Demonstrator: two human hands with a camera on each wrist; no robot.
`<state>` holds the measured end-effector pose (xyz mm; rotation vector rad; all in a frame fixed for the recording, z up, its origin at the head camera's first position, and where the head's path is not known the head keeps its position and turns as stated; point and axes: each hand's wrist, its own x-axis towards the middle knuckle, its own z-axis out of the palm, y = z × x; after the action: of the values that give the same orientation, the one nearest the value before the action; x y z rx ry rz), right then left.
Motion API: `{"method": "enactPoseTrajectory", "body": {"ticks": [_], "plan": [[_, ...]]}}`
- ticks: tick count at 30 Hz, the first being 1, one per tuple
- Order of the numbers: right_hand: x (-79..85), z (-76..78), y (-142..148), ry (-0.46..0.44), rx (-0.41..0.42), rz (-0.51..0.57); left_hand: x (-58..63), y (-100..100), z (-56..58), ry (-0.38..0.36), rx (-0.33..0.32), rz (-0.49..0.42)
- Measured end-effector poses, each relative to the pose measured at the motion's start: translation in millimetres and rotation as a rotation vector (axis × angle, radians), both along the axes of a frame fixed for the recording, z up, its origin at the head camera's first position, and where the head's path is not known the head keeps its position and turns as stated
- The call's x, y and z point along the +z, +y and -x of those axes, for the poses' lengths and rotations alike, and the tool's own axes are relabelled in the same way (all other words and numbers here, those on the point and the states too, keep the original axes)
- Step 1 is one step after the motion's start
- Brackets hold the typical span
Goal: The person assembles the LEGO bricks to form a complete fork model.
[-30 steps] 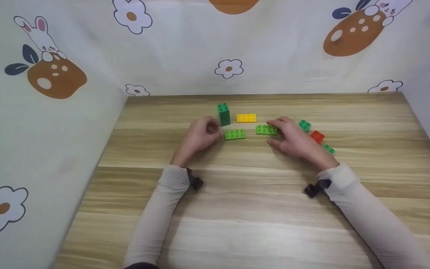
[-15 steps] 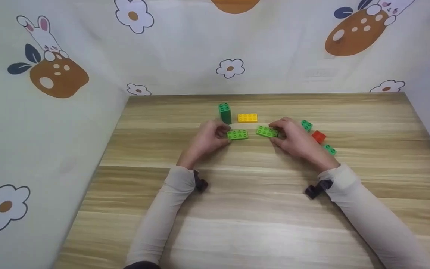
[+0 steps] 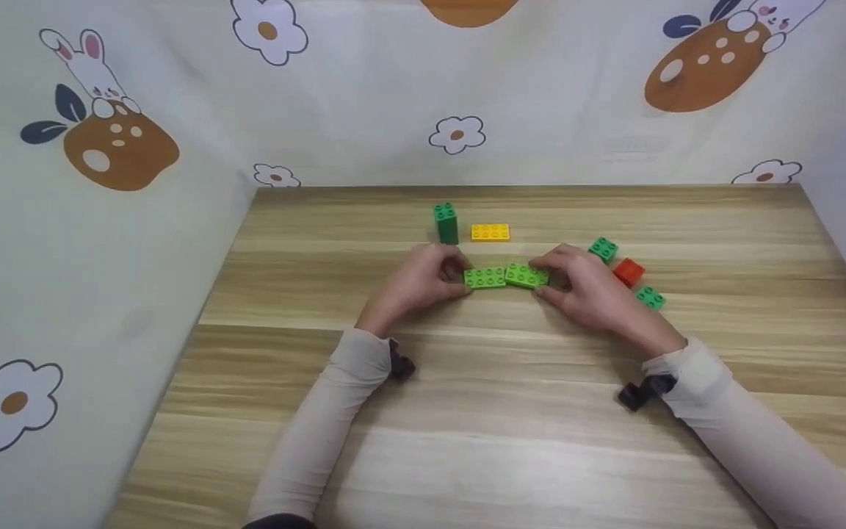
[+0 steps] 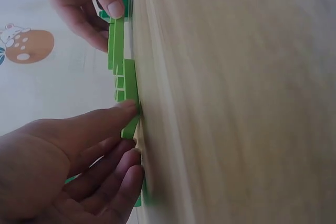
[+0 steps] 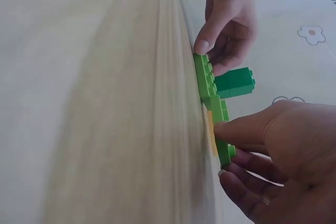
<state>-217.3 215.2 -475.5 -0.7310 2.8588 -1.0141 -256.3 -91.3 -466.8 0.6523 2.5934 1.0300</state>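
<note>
Two flat light green toy bricks with studs on top meet end to end at mid table. My left hand [image 3: 427, 281] pinches the left light green brick [image 3: 485, 278] by its outer end, between thumb and fingers. With its thumb and fingers, my right hand [image 3: 590, 290] grips the right light green brick [image 3: 526, 275], which sits at a slight angle. In the left wrist view, the right brick [image 4: 118, 43] looks a little higher off the tabletop than the left brick [image 4: 131, 85]. Their near ends seem to touch or overlap slightly.
Behind my left hand stands a dark green brick tower [image 3: 446, 224], beside a yellow flat brick [image 3: 490, 232]. Right of my right hand lie a green brick [image 3: 604, 249], a red brick [image 3: 629, 272] and another green brick [image 3: 650, 297]. Patterned cloth [image 3: 364, 95] borders the wooden table [image 3: 467, 411].
My left hand has taken hold of the left light green brick and shifted it right and nearer. My right hand has gripped the other and drawn it nearer, so the gap between them has gone.
</note>
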Motion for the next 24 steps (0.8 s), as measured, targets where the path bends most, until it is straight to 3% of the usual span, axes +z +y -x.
{"method": "enactPoseTrajectory", "body": {"ticks": [8, 18, 24], "plan": [[1.7, -8.4, 10.1, 0.051, 0.034, -0.010, 1.6, 7.7, -8.8, 0.042, -0.104, -0.009], [5.4, -16.5, 31.0, -0.078, 0.093, -0.089, 5.4, 12.1, -16.0, 0.053, -0.173, 0.036], [6.0, -18.2, 33.3, -0.073, 0.124, -0.087, 6.1, 14.3, -18.1, 0.044, -0.198, 0.034]]}}
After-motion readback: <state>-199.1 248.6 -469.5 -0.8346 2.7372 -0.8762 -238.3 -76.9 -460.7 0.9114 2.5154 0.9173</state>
